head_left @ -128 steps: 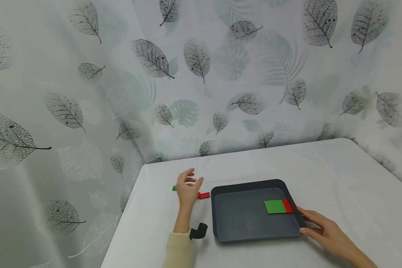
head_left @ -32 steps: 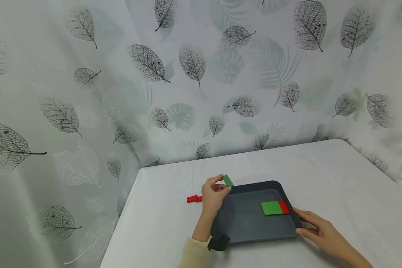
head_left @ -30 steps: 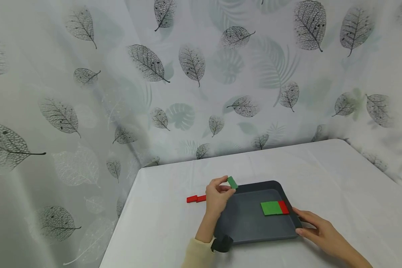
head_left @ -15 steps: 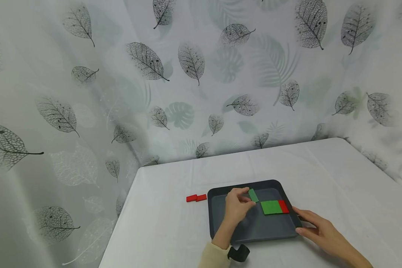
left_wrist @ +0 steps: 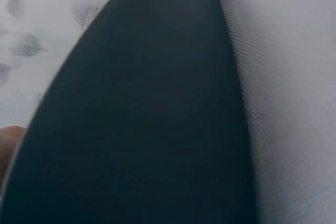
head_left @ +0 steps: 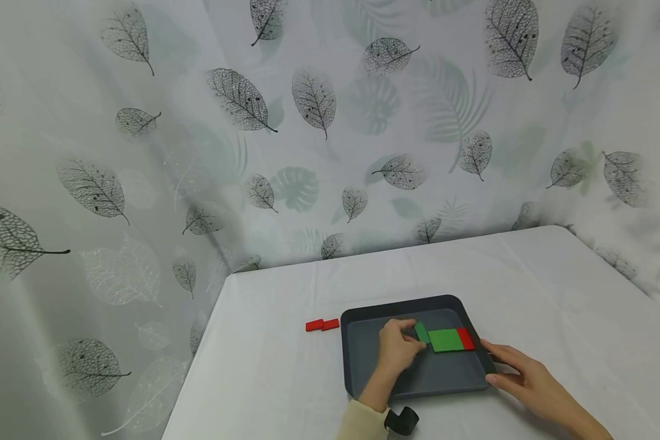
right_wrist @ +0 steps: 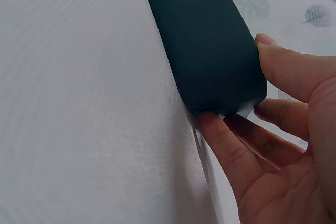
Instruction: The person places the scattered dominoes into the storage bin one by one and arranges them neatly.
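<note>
A dark grey tray point(head_left: 363, 360) lies on the white table. My left hand point(head_left: 397, 349) reaches into it and pinches a small green tile point(head_left: 421, 333) between thumb and fingers. This tile is slightly tilted, at the left edge of a flat green patch point(head_left: 445, 340) that adjoins a red tile point(head_left: 465, 339). At the tray's right side, my right hand point(head_left: 539, 382) grips the near corner. In the right wrist view the thumb lies on the rim and the fingertips point(right_wrist: 212, 124) reach under the tray. The tray's outer wall point(left_wrist: 147, 103) fills most of the left wrist view.
Two red tiles, one at left point(head_left: 314, 326) and one at right point(head_left: 330, 324), lie end to end on the table left of the tray. A black wrist device point(head_left: 401, 421) sits on the left forearm near the tray's front edge. Leaf-printed curtains point(head_left: 313, 153) stand behind and at left.
The left hand, empty-looking over the left of the table at first, picked up the green tile. It carried the tile rightward into the tray, down beside the green patch. The right hand kept its hold.
</note>
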`<state>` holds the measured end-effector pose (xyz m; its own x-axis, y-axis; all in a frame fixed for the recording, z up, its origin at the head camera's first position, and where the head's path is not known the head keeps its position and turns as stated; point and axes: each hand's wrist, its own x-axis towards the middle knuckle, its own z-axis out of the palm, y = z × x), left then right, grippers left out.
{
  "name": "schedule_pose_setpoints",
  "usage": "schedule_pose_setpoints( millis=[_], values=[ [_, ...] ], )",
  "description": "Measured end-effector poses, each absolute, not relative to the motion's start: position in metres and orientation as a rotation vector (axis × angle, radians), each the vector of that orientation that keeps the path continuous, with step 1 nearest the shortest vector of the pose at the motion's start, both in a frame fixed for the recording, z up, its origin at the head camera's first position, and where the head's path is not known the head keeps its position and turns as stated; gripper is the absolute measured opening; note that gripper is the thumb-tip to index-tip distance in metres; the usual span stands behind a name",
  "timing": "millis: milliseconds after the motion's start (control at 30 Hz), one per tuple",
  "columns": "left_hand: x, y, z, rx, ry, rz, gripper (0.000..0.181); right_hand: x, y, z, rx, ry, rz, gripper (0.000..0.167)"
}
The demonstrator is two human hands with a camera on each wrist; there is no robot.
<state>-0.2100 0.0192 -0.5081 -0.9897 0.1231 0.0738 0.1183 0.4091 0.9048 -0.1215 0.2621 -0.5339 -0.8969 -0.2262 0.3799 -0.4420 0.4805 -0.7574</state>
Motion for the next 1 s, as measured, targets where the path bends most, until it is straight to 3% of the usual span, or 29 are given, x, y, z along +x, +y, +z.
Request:
schedule_pose_setpoints(
  millis=[1000],
  values=[
    [-0.2081, 0.0257, -0.5129, 0.336, 2.825, 1.400, 0.045, -0.1210, 0.2612, -0.5324, 0.572, -2.507, 1.378, 0.058]
  ],
)
